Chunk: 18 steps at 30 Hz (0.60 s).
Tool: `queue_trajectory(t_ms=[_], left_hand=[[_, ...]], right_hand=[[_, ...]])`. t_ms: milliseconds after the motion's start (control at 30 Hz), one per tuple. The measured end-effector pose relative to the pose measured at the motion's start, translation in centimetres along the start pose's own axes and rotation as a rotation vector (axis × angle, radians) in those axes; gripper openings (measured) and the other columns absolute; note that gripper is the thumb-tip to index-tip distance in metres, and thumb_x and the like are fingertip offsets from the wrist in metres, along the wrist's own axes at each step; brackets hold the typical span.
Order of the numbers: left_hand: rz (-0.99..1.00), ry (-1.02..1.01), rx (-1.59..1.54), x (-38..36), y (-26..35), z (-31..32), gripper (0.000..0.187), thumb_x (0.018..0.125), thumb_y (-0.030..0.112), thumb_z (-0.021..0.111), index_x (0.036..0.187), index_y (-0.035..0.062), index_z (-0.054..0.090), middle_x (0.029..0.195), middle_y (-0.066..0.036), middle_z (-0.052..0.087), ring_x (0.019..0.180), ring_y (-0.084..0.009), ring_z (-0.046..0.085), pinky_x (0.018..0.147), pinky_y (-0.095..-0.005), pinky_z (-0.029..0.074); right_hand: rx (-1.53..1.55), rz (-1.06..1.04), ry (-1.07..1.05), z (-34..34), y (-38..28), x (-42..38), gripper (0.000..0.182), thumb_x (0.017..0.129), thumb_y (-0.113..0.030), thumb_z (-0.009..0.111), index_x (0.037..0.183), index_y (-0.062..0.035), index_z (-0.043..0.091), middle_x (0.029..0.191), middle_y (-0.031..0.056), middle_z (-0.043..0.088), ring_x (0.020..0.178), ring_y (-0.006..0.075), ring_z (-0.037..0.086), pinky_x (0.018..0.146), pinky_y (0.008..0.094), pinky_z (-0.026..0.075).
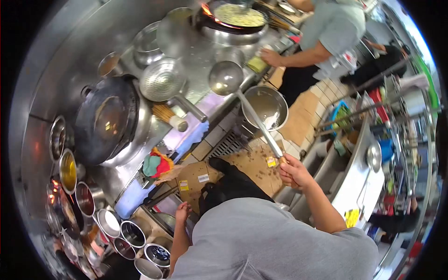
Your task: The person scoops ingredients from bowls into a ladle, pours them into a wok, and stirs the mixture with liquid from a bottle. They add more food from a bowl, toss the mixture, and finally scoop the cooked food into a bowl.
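My right hand (295, 173) is closed round the end of a long-handled ladle (226, 78). The ladle's round bowl is up over the metal counter edge, and its handle passes above a steel pot (279, 122) of liquid. Low beside my body, my left hand (183, 211) hangs with loosely bent fingers and no visible object in it. A dark wok (109, 116) sits on the stove at the left. Between wok and ladle lie a perforated strainer (162, 78) and a bamboo brush (165, 113).
Several metal containers of sauces and seasonings (108, 222) stand lower left. Coloured cloths (158, 165) lie at the counter edge. Another wok (238, 16) holds food near flames, with a co-worker (333, 32) beside it. Cardboard (252, 165) covers the floor; a sink counter is right.
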<state>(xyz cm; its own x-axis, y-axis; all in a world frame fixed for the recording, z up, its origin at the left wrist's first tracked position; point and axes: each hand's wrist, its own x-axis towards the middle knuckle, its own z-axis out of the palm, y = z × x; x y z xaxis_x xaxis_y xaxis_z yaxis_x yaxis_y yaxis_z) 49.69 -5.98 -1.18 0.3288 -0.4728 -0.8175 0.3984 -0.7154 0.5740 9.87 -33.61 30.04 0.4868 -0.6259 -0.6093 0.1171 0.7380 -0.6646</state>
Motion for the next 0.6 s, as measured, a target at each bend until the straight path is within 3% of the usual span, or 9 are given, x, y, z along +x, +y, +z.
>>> queue_trajectory(t_ms=[67, 133, 200, 333, 533, 567, 600], left_hand=[[-0.101, -0.073, 0.152, -0.2, -0.4, 0.8, 0.032, 0.088, 0.021, 0.049, 0.118, 0.0101, 0.052, 0.093, -0.004, 0.062, 0.072, -0.0141, 0.061, 0.055, -0.0256, 0.045], [-0.128, -0.118, 0.257, -0.6, -0.5, 1.3, 0.031, 0.088, 0.019, 0.049, 0.117, 0.0086, 0.052, 0.092, -0.003, 0.062, 0.072, -0.0137, 0.060, 0.053, -0.0247, 0.043], [0.063, -0.181, 0.562, -1.3, -0.9, 1.6, 0.030, 0.087, 0.015, 0.049, 0.115, 0.0054, 0.054, 0.092, -0.004, 0.061, 0.070, -0.0132, 0.059, 0.053, -0.0260, 0.046], [0.012, -0.202, 0.405, 0.7, -2.4, -1.0, 0.028, 0.087, 0.013, 0.050, 0.113, 0.0022, 0.054, 0.089, -0.006, 0.060, 0.070, -0.0144, 0.058, 0.055, -0.0274, 0.050], [0.005, -0.090, 0.339, 0.4, -0.1, -4.3, 0.032, 0.087, 0.018, 0.048, 0.118, 0.0091, 0.051, 0.095, -0.007, 0.063, 0.072, -0.0170, 0.063, 0.049, -0.0260, 0.045], [-0.019, -0.045, 0.293, -0.1, 0.2, -4.4, 0.031, 0.088, 0.012, 0.048, 0.117, 0.0032, 0.052, 0.092, -0.010, 0.062, 0.065, -0.0158, 0.060, 0.049, -0.0244, 0.046], [-0.018, -0.042, 0.289, -0.5, 0.5, -4.5, 0.031, 0.088, 0.012, 0.048, 0.117, 0.0032, 0.052, 0.092, -0.010, 0.062, 0.065, -0.0158, 0.060, 0.049, -0.0244, 0.046]], right_hand=[[-0.048, -0.011, 0.186, -1.6, 1.6, -2.6, 0.032, 0.088, -0.016, 0.053, 0.119, -0.0116, 0.044, 0.065, -0.0014, 0.040, 0.045, 0.0065, 0.038, 0.039, 0.0211, 0.030], [-0.304, -0.053, 0.377, -2.5, 2.3, -3.1, 0.026, 0.088, -0.013, 0.050, 0.113, -0.0078, 0.046, 0.063, -0.0008, 0.043, 0.042, 0.0077, 0.041, 0.037, 0.0235, 0.032], [-0.425, -0.053, 0.446, -4.8, 3.0, -1.0, 0.023, 0.087, -0.012, 0.049, 0.109, -0.0056, 0.047, 0.061, 0.0000, 0.045, 0.041, 0.0088, 0.043, 0.036, 0.0251, 0.033], [-0.653, -0.080, 0.647, -6.8, 4.4, 4.3, 0.017, 0.085, -0.012, 0.050, 0.097, 0.0003, 0.049, 0.058, 0.0048, 0.051, 0.040, 0.0134, 0.048, 0.034, 0.0299, 0.035], [-0.821, -0.183, 0.739, -9.5, 7.9, 10.6, 0.018, 0.084, -0.014, 0.053, 0.090, 0.0034, 0.051, 0.058, 0.0128, 0.055, 0.040, 0.0185, 0.050, 0.036, 0.0336, 0.038], [-0.841, -0.115, 0.691, -9.5, 7.9, 10.8, 0.018, 0.084, -0.015, 0.054, 0.088, 0.0017, 0.050, 0.057, 0.0116, 0.054, 0.038, 0.0168, 0.048, 0.035, 0.0314, 0.037], [-0.843, -0.116, 0.687, -9.5, 8.0, 10.7, 0.018, 0.084, -0.015, 0.054, 0.088, 0.0017, 0.050, 0.057, 0.0116, 0.054, 0.038, 0.0168, 0.048, 0.035, 0.0314, 0.037]])
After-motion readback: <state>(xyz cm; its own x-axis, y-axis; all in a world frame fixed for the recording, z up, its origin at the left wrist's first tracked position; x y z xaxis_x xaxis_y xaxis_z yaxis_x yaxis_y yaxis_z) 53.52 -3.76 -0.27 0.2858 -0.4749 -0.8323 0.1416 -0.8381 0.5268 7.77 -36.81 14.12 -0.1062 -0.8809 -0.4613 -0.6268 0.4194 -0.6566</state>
